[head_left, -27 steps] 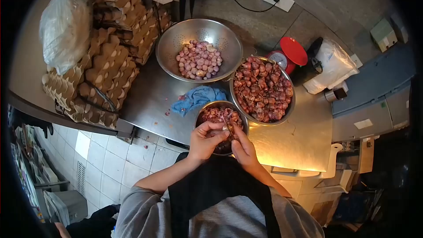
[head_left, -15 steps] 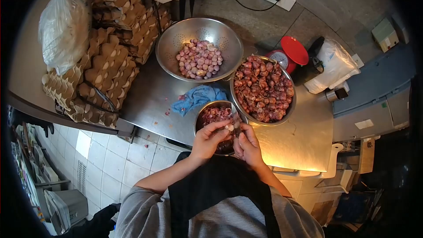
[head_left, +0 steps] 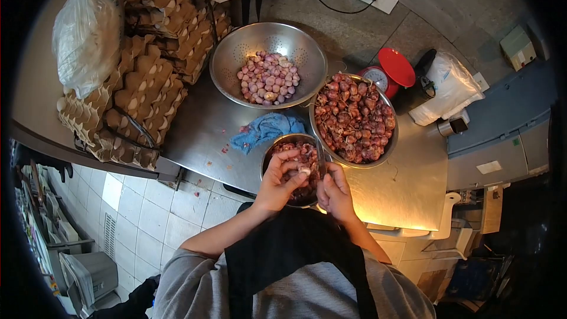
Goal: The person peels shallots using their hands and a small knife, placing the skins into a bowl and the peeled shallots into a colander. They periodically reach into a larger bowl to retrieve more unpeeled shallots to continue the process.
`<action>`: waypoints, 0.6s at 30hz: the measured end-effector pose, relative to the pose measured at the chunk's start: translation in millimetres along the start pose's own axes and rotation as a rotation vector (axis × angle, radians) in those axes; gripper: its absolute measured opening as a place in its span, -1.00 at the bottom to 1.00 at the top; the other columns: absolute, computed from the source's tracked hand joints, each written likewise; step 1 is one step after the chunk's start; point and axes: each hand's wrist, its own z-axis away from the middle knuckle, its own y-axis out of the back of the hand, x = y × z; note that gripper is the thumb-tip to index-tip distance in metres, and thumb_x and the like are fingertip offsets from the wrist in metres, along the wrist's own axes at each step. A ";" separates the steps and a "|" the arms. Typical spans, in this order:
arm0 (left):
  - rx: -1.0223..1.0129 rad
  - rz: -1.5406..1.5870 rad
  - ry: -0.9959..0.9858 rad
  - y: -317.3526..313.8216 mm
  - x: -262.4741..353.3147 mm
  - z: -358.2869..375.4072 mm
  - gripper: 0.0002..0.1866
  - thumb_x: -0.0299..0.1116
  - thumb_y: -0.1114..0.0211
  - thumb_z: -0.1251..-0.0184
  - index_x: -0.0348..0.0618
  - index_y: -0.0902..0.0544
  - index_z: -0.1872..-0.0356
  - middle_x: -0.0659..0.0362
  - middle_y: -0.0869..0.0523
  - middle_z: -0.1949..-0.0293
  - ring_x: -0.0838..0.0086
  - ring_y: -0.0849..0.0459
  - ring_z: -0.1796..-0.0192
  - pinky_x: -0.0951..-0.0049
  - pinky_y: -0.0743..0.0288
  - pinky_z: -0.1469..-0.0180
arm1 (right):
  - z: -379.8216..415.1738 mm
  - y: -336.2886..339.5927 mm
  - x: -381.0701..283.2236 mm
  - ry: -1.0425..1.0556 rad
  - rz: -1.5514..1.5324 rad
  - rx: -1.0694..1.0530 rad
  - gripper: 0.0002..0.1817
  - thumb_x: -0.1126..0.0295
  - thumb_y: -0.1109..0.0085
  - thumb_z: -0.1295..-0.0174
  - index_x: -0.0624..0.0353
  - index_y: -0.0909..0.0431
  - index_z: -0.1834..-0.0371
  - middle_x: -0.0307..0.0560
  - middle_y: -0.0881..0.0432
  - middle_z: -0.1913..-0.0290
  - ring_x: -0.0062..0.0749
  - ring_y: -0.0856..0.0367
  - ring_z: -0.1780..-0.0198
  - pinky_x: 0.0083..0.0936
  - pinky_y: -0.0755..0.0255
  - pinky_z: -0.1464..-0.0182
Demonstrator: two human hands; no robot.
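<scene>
My left hand (head_left: 275,184) pinches a small pale shallot (head_left: 305,171) between thumb and fingers. My right hand (head_left: 335,194) is closed around a knife (head_left: 320,155), its blade pointing up and away from me, just right of the shallot. Under both hands stands a metal bowl (head_left: 265,158) with reddish skins (head_left: 302,152) inside. Behind it, a steel colander (head_left: 223,65) contains many peeled shallots (head_left: 269,80). Right of that, a second metal bowl (head_left: 392,146) is heaped with unpeeled red shallots (head_left: 354,117).
A blue cloth (head_left: 266,131) lies on the steel table (head_left: 198,136) left of the skins bowl. Stacked egg trays (head_left: 139,97) and a plastic bag (head_left: 87,38) crowd the left. A red kitchen scale (head_left: 394,68) and a white bag (head_left: 446,85) stand at back right.
The knife has moved slightly right, away from the shallot, and its blade now stands more upright. My hands are a little farther apart.
</scene>
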 end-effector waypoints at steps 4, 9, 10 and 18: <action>-0.021 0.119 0.132 -0.4 11.1 1.4 -0.61 -0.55 -0.14 -0.24 -0.16 -0.30 -0.09 0.13 -0.51 0.07 0.44 -0.57 0.09 0.45 -0.51 0.02 | -7.0 10.7 2.4 0.008 0.163 0.020 -0.53 0.33 0.19 -0.36 0.04 0.01 -0.30 -0.35 -0.19 0.63 -0.72 -0.15 0.66 -0.78 -0.09 0.62; -0.036 0.066 0.073 6.2 1.9 -2.3 -0.71 -0.54 -0.14 -0.24 -0.24 -0.43 0.00 0.13 -0.56 0.09 0.47 -0.58 0.11 0.49 -0.51 0.04 | 2.0 3.3 -10.9 0.031 0.383 -0.007 -0.43 0.37 0.21 -0.36 -0.03 0.13 -0.41 -0.36 -0.17 0.62 -0.70 -0.15 0.64 -0.78 -0.14 0.57; -0.032 0.025 0.060 7.1 1.6 -2.4 -0.72 -0.54 -0.14 -0.24 -0.25 -0.45 0.01 0.14 -0.56 0.10 0.49 -0.58 0.11 0.48 -0.51 0.03 | 4.3 4.9 -9.3 0.011 0.364 -0.014 -0.45 0.37 0.22 -0.37 -0.02 0.09 -0.40 -0.37 -0.17 0.62 -0.71 -0.15 0.64 -0.79 -0.14 0.56; -0.038 0.132 0.170 4.1 7.8 -1.5 -0.71 -0.48 -0.13 -0.27 -0.27 -0.49 -0.01 0.17 -0.60 0.15 0.56 -0.58 0.17 0.53 -0.52 0.07 | 14.0 -1.3 -9.4 0.089 0.341 -0.177 -0.42 0.21 0.18 -0.35 0.21 0.02 -0.36 -0.39 -0.18 0.65 -0.73 -0.13 0.65 -0.80 -0.04 0.58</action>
